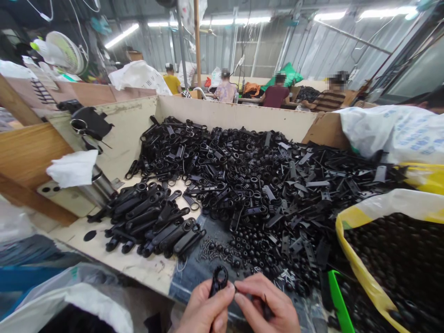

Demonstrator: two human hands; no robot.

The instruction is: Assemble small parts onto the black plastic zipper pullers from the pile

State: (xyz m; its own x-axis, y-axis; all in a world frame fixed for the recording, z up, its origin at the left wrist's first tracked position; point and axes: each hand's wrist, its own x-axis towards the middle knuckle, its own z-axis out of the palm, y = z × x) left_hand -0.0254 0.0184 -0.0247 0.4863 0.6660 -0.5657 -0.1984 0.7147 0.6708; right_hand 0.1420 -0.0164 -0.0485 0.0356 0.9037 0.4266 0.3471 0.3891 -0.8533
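Note:
My left hand (210, 307) is closed around a black plastic part with a ring-shaped end (214, 287), the ring standing up above the thumb. Just to its right, my right hand (267, 303) has thumb and forefinger pinched close to that part. What the pinch holds is too small to name; something dark also shows under the curled fingers. Beyond my hands lie small metal screws (215, 249) and round black knobs (260, 245). Farther left is a stack of long black handle-like pieces (152, 215).
A large heap of black ring-ended parts (208, 157) and flat strips (305, 185) fills the walled table (121, 259). On the right stand a yellow-edged sack (360, 277) of dark pieces and a green-edged container (338, 300). An open bag (93, 305) sits lower left. Several people work beyond.

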